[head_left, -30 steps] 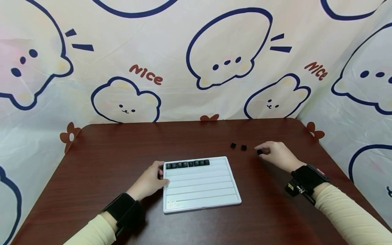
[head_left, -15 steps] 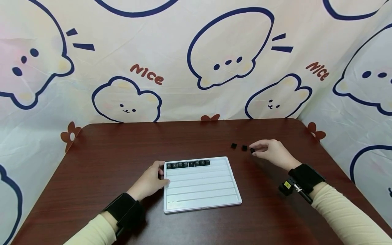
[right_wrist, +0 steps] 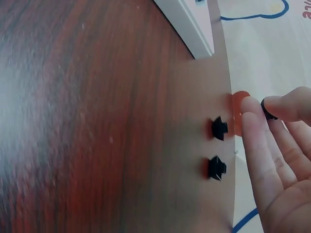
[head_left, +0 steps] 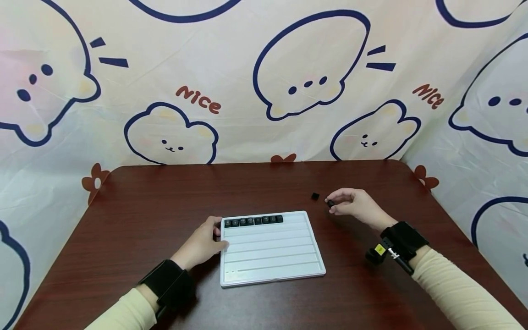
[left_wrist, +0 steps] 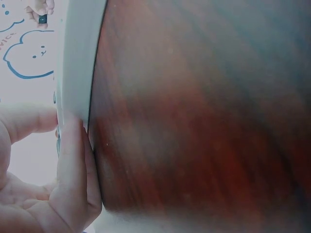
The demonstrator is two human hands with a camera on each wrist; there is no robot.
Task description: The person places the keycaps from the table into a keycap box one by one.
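Observation:
A white ridged tray (head_left: 270,256) lies on the table, a row of black keycaps (head_left: 253,221) along its far edge. My left hand (head_left: 202,247) grips the tray's left edge; the left wrist view shows the thumb and fingers on either side of the white rim (left_wrist: 77,63). Right of the tray, my right hand (head_left: 356,206) pinches a black keycap (head_left: 330,203) above the table. One loose keycap (head_left: 315,196) is plain in the head view. Two lie on the table in the right wrist view, a keycap (right_wrist: 219,128) and another keycap (right_wrist: 217,168).
The dark wooden table (head_left: 165,197) has rounded far corners. Behind it and at both sides hangs a pale curtain (head_left: 231,55) printed with cartoon animals. Each wrist wears a black strap, such as the right wrist strap (head_left: 404,240).
My right hand has moved left with the keycap between thumb and fingers, from right of the loose keycaps to close beside them. The left hand and the tray have stayed put.

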